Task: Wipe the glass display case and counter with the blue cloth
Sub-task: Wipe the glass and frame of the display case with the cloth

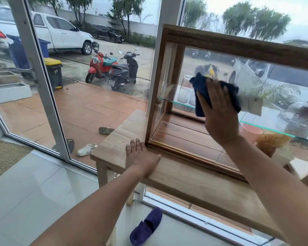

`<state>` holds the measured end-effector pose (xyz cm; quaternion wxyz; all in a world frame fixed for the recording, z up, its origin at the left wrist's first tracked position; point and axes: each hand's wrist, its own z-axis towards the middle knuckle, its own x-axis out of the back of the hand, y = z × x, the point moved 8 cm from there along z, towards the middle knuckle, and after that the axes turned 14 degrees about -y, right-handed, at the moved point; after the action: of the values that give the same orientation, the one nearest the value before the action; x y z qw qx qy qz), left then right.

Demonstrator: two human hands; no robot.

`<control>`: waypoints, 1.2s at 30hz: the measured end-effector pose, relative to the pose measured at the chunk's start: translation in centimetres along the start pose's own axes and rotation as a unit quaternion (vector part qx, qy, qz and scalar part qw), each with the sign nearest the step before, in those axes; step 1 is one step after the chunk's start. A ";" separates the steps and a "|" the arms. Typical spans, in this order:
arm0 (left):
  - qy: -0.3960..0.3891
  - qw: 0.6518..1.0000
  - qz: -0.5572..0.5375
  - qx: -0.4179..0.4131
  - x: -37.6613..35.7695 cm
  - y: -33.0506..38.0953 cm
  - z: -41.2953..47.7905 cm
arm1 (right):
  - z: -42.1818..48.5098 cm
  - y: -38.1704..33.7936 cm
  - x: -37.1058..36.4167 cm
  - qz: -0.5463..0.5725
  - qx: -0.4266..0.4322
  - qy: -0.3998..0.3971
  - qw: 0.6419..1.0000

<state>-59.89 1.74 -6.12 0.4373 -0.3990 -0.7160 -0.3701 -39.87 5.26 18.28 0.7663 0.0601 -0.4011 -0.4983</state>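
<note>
A wooden-framed glass display case (238,45) stands on a light wooden counter (194,181). My right hand (219,112) presses a dark blue cloth (201,89) flat against the case's front glass, near its left side at mid height, fingers spread over the cloth. My left hand (140,157) lies palm down on the counter top by the case's lower left corner, fingers apart and holding nothing. Inside the case are a glass shelf (178,102), glass jars (185,89) and a pink bowl (251,132).
A glass sliding door (48,96) fills the left; scooters and cars stand outside it. A blue slipper (146,226) lies on the white tiled floor under the counter's edge. A woven mat (5,155) lies at far left. Shoes sit on the terrace outside.
</note>
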 end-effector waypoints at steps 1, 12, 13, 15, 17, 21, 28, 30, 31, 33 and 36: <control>0.000 1.000 0.000 -0.001 0.0 0.0 0.0 | -1.7 -1.8 -1.5 -0.013 0.039 -0.029 0.999; 0.008 1.000 0.015 -0.020 0.1 -0.2 -0.4 | -1.0 -1.3 -0.8 -0.066 0.081 -0.051 0.993; 0.008 1.000 0.016 -0.019 0.1 -0.2 -0.4 | 1.1 0.2 0.4 -0.034 0.027 -0.019 0.999; 0.007 1.000 0.018 -0.020 0.0 -0.2 -0.3 | 3.5 1.3 1.9 0.007 -0.044 0.036 0.998; 0.003 0.999 0.020 -0.029 -0.1 -0.4 0.0 | 3.7 0.1 1.5 0.008 -0.056 0.059 0.997; -0.001 0.995 0.043 -0.087 0.0 -1.8 0.7 | -2.0 -6.9 -4.5 -0.033 0.105 -0.067 0.992; 0.027 0.992 0.052 -0.111 0.2 -2.9 1.1 | -3.6 -7.5 -4.9 -0.086 0.205 -0.116 0.968; 0.030 0.993 0.051 -0.106 0.1 -3.0 1.2 | 1.4 -4.5 -2.2 -0.041 0.106 -0.055 0.992; 0.031 0.993 0.049 -0.104 0.1 -3.1 1.2 | 3.7 -3.2 -0.8 -0.020 0.059 -0.020 0.998; 0.034 0.993 0.049 -0.105 0.0 -3.1 1.2 | 6.9 -1.9 1.2 0.010 -0.006 0.039 0.999; 0.047 0.992 0.052 -0.109 0.2 -3.0 1.0 | 7.4 -3.4 0.9 0.015 -0.029 0.062 0.998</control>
<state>-62.98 1.46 -6.82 0.4426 -0.4630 -0.6285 -0.4413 -47.13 5.18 22.09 0.7982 0.0623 -0.3392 -0.4939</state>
